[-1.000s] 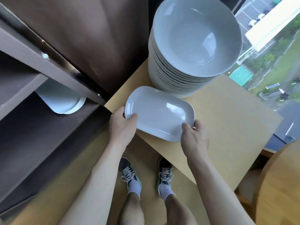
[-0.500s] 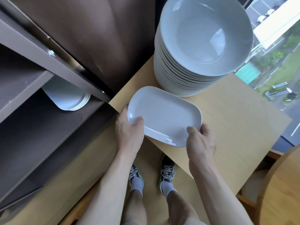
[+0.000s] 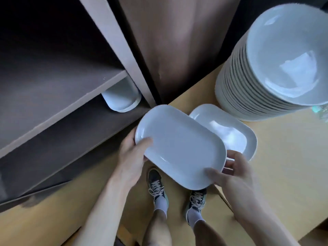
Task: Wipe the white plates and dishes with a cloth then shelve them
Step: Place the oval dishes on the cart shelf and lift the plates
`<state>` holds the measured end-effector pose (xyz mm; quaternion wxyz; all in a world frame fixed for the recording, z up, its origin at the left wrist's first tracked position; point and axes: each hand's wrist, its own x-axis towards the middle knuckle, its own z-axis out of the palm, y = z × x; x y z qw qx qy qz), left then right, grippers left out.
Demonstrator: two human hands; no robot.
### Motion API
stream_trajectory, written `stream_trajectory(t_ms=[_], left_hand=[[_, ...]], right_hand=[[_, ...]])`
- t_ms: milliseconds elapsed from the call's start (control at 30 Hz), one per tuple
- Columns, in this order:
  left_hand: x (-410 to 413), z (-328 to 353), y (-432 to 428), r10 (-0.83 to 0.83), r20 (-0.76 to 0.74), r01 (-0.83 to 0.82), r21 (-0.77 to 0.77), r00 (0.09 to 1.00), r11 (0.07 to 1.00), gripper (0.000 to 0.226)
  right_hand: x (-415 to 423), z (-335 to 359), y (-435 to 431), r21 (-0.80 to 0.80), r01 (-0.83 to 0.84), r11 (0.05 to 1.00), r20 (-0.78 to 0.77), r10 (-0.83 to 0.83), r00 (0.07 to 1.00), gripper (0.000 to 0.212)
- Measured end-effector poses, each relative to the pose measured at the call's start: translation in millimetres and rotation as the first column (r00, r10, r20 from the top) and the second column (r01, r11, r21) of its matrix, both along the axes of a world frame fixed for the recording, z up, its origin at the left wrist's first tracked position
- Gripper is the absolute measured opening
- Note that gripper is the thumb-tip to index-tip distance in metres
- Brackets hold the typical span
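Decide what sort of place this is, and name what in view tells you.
Likely a restaurant or café storeroom: a tall stack of white bowls on a wooden table, more white dishes in a dark shelf unit.

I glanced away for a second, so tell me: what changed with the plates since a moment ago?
The left hand and right hand lifted the top oblong plate off the table and leftward toward the shelves, uncovering a second oblong plate beneath. Their grip is unchanged; the bowl stack and shelved plates stayed put.

Wooden table (image 3: 284, 174), 2 dark sneakers (image 3: 155, 181), socks (image 3: 160, 204)
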<state>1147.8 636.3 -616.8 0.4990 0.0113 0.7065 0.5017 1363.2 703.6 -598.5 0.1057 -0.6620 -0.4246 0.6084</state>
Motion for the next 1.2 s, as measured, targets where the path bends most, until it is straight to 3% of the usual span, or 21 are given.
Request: stream_trajectory(t_ms=[67,167,233,300,400,567,733,1000,1133,1200], left_hand=[[-22.2,-1.3,-21.9,0.04,-0.022,-0.041,-0.039,0.999,0.998,0.034],[-52.3,-1.8,-55.3,0.096,-0.076,-0.104,-0.103,0.992,0.989,0.03],[-72.6,-5.5,-77.3,0.14,-0.113,-0.155,-0.132,0.984,0.979,0.028],[-91.9,-14.5,-96.5,0.193,-0.156,-0.218,-0.16,0.969,0.963,0.026],[-117.0,-32.1,-115.1,0.352,-0.177,-0.38,-0.163,0.919,0.91,0.022],[-161.9,-68.2,-111.4,0.471,-0.193,-0.501,-0.154,0.861,0.852,0.017],[-199.5,-97.8,-87.3,0.371,-0.204,-0.408,-0.189,0.906,0.893,0.018],[-227.8,-126.4,-72.8,0.323,-0.217,-0.366,-0.196,0.921,0.91,0.04],[-236.0,-137.3,-76.0,0.323,-0.233,-0.368,-0.19,0.917,0.91,0.064],[-236.8,-137.8,-73.6,0.302,-0.281,-0.36,-0.184,0.911,0.914,0.059]], right_hand=[[-22.6,-1.4,-11.1,-0.058,-0.089,0.994,-0.047,0.086,0.995,0.032],[-57.9,-17.8,-31.5,-0.136,-0.264,0.955,-0.062,0.258,0.964,0.047],[-82.5,-29.8,-44.1,-0.164,-0.392,0.905,-0.112,0.378,0.919,0.034],[-107.6,-43.5,-55.1,-0.178,-0.448,0.876,-0.17,0.421,0.891,0.025],[-147.8,-69.3,-67.0,-0.152,-0.511,0.846,-0.184,0.484,0.855,0.031],[-214.3,-117.7,-69.5,-0.199,-0.445,0.873,-0.205,0.407,0.89,0.026],[-257.0,-146.7,-60.1,-0.188,-0.401,0.897,-0.192,0.367,0.91,0.033],[-285.9,-164.4,-48.6,-0.179,-0.347,0.921,-0.181,0.316,0.931,0.016],[-297.9,-169.2,-51.4,-0.187,-0.314,0.931,-0.144,0.29,0.946,0.022],[-303.1,-171.9,-52.9,-0.183,-0.297,0.937,-0.133,0.275,0.952,0.023]])
